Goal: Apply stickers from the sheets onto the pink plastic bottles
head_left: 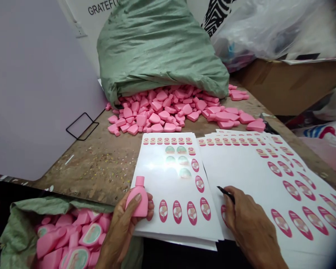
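My left hand (122, 228) is shut around a pink plastic bottle (137, 198), which stands upright with its cap up and no label on its visible face. My right hand (249, 220) pinches a slim black tool (226, 194), possibly a blade or pen, whose tip rests on the sheets. That hand lies on a fanned stack of white sheets (271, 175) printed with pink oval labels. A second stack of label sheets (179, 186) sits directly beyond my left hand, with several labels peeled off. Below that hand, an open green woven sack (19, 231) holds labelled pink bottles (81, 243).
A green woven sack (156, 45) spills a heap of unlabelled pink bottles (162, 112) across the worn wooden table (92, 168). A lavender panel (36, 82) and black wire frame (82, 127) stand left. A cardboard box (288, 86) and plastic bags (271, 30) lie beyond the table.
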`<action>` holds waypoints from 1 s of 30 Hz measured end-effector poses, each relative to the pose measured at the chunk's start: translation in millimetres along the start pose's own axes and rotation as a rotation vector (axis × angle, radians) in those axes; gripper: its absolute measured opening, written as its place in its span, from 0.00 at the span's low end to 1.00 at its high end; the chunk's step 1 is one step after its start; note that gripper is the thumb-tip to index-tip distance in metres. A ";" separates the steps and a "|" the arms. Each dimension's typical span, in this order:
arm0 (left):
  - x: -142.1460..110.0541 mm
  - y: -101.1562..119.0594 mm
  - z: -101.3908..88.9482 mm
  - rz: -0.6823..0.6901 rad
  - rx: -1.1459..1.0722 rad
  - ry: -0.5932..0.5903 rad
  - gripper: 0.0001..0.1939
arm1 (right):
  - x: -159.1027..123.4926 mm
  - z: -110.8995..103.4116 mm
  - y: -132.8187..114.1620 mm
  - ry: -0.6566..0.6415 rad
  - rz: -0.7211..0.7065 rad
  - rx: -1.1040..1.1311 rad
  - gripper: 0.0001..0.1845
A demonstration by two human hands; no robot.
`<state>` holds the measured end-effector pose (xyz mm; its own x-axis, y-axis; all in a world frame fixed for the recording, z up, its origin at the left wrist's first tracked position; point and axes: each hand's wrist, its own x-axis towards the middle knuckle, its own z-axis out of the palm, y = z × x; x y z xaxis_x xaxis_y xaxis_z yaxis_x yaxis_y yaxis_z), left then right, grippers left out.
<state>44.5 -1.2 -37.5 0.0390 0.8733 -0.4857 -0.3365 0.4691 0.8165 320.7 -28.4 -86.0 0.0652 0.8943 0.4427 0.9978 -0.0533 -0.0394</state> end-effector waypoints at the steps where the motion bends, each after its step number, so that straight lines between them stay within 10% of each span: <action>1: 0.0 0.0 0.7 -0.001 -0.005 0.016 0.16 | -0.8 3.6 2.6 -0.020 0.027 -0.015 0.12; 10: 4.0 2.0 5.4 0.015 0.000 0.043 0.19 | 1.9 11.4 12.8 -0.205 0.136 0.136 0.11; 16: 18.2 -2.2 40.7 0.045 0.054 -0.066 0.20 | 44.9 5.7 -0.7 -0.167 0.004 0.454 0.08; 30: 48.5 -23.1 75.3 0.096 0.069 -0.192 0.20 | 79.4 24.4 -19.5 -0.203 -0.212 0.301 0.12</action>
<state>125.1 40.2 -56.4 0.1902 0.9202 -0.3421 -0.2820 0.3850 0.8788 306.2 54.5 -71.9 -0.1748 0.9425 0.2849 0.9389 0.2467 -0.2400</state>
